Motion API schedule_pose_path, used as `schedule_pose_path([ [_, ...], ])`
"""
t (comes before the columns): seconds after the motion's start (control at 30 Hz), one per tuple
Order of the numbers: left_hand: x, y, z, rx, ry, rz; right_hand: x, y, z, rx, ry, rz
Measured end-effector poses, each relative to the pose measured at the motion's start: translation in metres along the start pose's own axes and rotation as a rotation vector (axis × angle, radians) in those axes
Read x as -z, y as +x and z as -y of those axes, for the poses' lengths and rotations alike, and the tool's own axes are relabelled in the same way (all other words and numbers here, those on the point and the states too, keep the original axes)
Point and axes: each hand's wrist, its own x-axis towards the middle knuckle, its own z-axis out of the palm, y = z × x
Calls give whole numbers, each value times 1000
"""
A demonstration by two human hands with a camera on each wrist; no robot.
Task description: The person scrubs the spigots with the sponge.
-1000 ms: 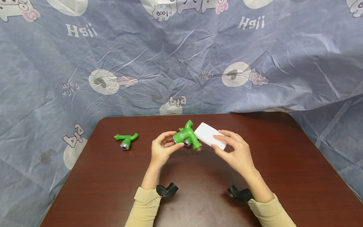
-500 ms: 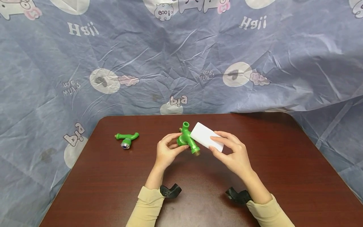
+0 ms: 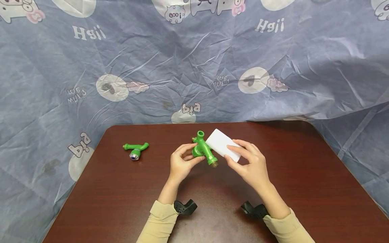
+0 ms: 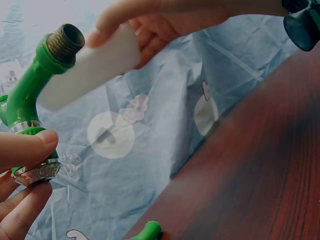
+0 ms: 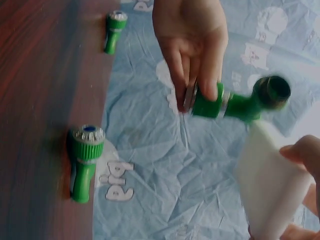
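My left hand (image 3: 181, 164) holds a green faucet (image 3: 208, 153) above the table, with thumb and fingers round its ribbed knob. In the left wrist view the chrome cap (image 4: 37, 171) shows between the fingers, and the threaded brass end (image 4: 66, 42) points up. My right hand (image 3: 250, 162) pinches a white sponge block (image 3: 222, 143) between thumb and fingers. Its far end is right at the faucet's body in the right wrist view, where the sponge (image 5: 270, 182) lies just below the green pipe (image 5: 240, 106).
A second green faucet (image 3: 135, 148) lies on the brown table (image 3: 121, 195) at the left. Another one (image 3: 194, 139) lies behind the held faucet, mostly hidden by it. A blue patterned cloth (image 3: 170, 67) hangs behind the table's far edge.
My left hand has moved slightly right and turned the faucet, so its knob is now turned away and the spout opening shows. The sponge has shifted slightly along the faucet's body.
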Motion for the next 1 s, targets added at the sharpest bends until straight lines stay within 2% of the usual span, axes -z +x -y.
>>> schedule_pose_path([
  [0.13,1,0,0,17,-8,1,3,2,-2,-14,57,-58],
  [0.27,1,0,1,25,-9,13,5,6,12,56,164,14],
  [0.37,1,0,2,23,-10,16,5,6,11,80,136,52],
  [0.5,2,0,1,22,-9,16,5,4,-4,62,55,-8],
  [0.57,3,0,1,21,-7,16,6,5,-5,75,76,-20],
  [0.67,3,1,0,11,-4,13,8,6,-5,121,132,34],
  [0.73,3,1,0,5,-5,9,8,6,-6,132,125,62],
  [0.87,4,2,0,3,-11,4,10,7,-10,101,56,-4],
  [0.93,4,2,0,6,-13,4,11,7,-11,94,72,-27],
  [1.0,4,2,0,9,-14,5,12,8,-10,112,129,-3],
])
